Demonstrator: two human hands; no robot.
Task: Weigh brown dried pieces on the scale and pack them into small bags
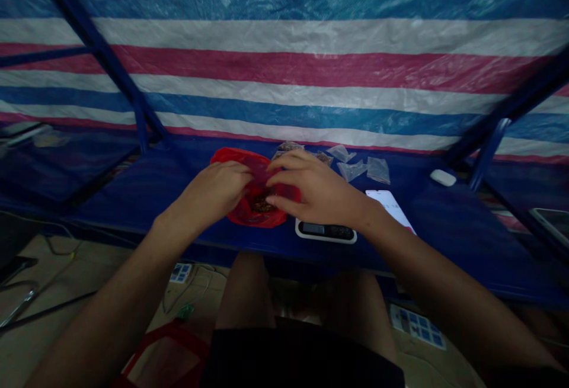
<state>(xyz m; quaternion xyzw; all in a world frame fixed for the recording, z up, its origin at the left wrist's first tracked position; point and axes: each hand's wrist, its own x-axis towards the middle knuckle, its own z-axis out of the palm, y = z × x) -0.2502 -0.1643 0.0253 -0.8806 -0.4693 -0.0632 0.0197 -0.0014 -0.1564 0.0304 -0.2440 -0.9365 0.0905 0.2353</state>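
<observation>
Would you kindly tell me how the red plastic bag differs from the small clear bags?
The red plastic bag is red and larger; the small clear bags are colourless. The red bag lies under the left hand and right hand; the clear bags lie apart, untouched. Both are plastic on the blue surface.

Your left hand [211, 189] and right hand [317, 189] cover the top of the red plastic bag [253, 216], hiding its mouth and how your fingers meet it. The dark brown bits [262, 203] inside are too blurred and small to identify. Your right hand also hides part of the small plastic bags [351, 166], and what the farther ones hold is too small to tell. That arm blocks part of the white phone [386, 204], whose screen is washed out. The digital scale [326, 231] is too dim to read. You can't tell what the white oval object [443, 178] is. The bottom edge cuts off the red-rimmed object [173, 334] on the floor.
</observation>
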